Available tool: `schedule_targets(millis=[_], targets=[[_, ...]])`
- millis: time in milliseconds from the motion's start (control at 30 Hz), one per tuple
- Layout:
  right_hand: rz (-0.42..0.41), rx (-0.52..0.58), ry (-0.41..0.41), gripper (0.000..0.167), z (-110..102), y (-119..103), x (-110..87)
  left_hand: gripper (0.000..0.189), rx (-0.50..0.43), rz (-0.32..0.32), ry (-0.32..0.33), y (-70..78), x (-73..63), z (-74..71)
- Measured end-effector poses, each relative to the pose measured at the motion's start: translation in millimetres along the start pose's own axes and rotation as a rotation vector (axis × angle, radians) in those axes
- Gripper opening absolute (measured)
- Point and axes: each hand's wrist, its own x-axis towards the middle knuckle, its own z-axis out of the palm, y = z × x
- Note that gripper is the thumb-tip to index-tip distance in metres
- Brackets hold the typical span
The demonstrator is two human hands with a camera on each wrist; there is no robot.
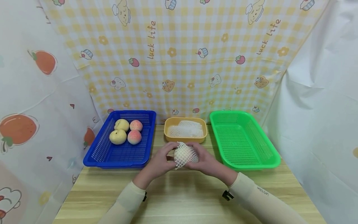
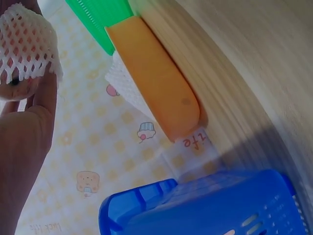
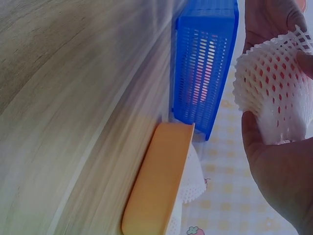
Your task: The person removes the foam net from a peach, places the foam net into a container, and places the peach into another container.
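Observation:
Both hands hold one peach wrapped in a white foam net (image 1: 185, 154) above the wooden table, in front of the yellow tray. My left hand (image 1: 161, 162) grips it from the left and my right hand (image 1: 205, 161) from the right. In the left wrist view the net-covered peach (image 2: 27, 49) sits against my fingers (image 2: 29, 122). The right wrist view shows the foam net (image 3: 275, 93) pinched in my right hand's fingers (image 3: 281, 171). Several bare peaches (image 1: 126, 132) lie in the blue basket (image 1: 117, 157).
A yellow tray (image 1: 185, 119) with spare white foam nets (image 1: 185, 129) stands at the middle back. A green basket (image 1: 246, 161) stands at the right. Patterned cloth walls close in the back and both sides. Bare tabletop (image 1: 181, 199) lies near me.

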Motion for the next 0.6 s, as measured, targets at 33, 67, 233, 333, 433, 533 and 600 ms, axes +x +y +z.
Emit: schedule_targets(millis=[33,67,233,333,433,533,600], targets=[[0.004,0.0,0.0,0.076,0.1,-0.8,0.2,0.069,-0.01,-0.012,0.0,-0.8,0.3,0.3],[0.008,0.003,0.002,0.076,0.1,-1.5,0.6,0.07,-0.021,-0.022,0.0,-1.2,0.6,0.6],[0.023,0.001,0.011,0.073,-0.1,-3.2,2.6,0.071,-0.033,-0.035,0.001,-1.3,1.6,0.8],[0.015,-0.007,0.018,0.071,0.1,-3.5,3.3,0.07,-0.028,-0.039,0.011,-0.1,1.7,-0.1],[-0.003,0.0,0.029,0.068,0.8,-3.9,4.4,0.069,-0.027,-0.047,0.034,0.8,1.6,-1.6],[-0.013,0.022,0.045,0.065,1.4,-4.5,5.4,0.068,-0.012,-0.059,0.064,1.1,1.4,-3.5],[-0.012,0.032,0.056,0.062,1.4,-4.7,5.7,0.068,0.001,-0.063,0.077,1.2,1.1,-4.9]])
